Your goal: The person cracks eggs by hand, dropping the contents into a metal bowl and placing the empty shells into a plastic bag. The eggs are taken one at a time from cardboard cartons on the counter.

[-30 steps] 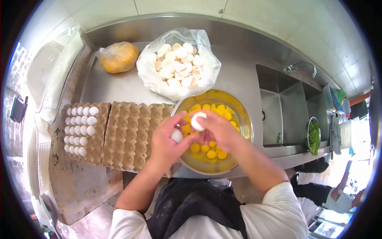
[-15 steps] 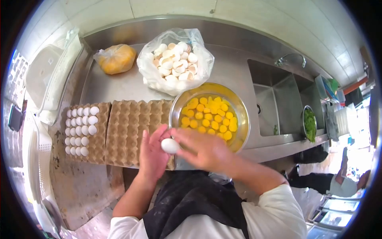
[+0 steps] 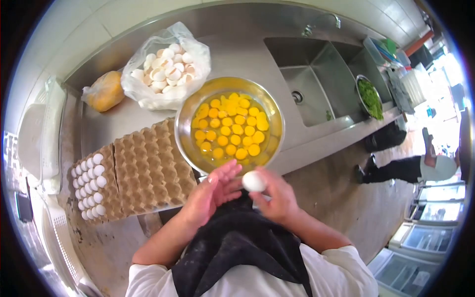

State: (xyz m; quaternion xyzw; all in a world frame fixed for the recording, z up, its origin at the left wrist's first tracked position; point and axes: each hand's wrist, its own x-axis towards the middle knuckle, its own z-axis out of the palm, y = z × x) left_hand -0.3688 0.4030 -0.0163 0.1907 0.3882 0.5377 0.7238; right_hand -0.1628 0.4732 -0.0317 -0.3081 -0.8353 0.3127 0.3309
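Note:
A whole white egg (image 3: 253,182) is held in the fingers of my right hand (image 3: 278,198), just in front of the steel bowl's near rim. My left hand (image 3: 208,198) is open beside it, fingers stretched toward the bowl and holding nothing. The steel bowl (image 3: 184,143) contains many raw yolks (image 3: 236,129) in clear egg white. Left of the bowl lies a cardboard egg tray (image 3: 148,163) with bare cups. Farther left, another tray (image 3: 113,198) carries rows of white eggs (image 3: 89,180) on its left part.
A plastic bag of cracked eggshells (image 3: 166,74) stands behind the bowl, beside a tied bag of something yellow (image 3: 105,91). Right of these is a steel sink (image 3: 307,89), with a bowl of green leaves (image 3: 368,99) at its edge. Another person (image 3: 410,168) is at far right.
The view has turned and shifted, so the counter appears tilted. My hands have moved apart slightly; the egg, earlier between them, is now in my right hand.

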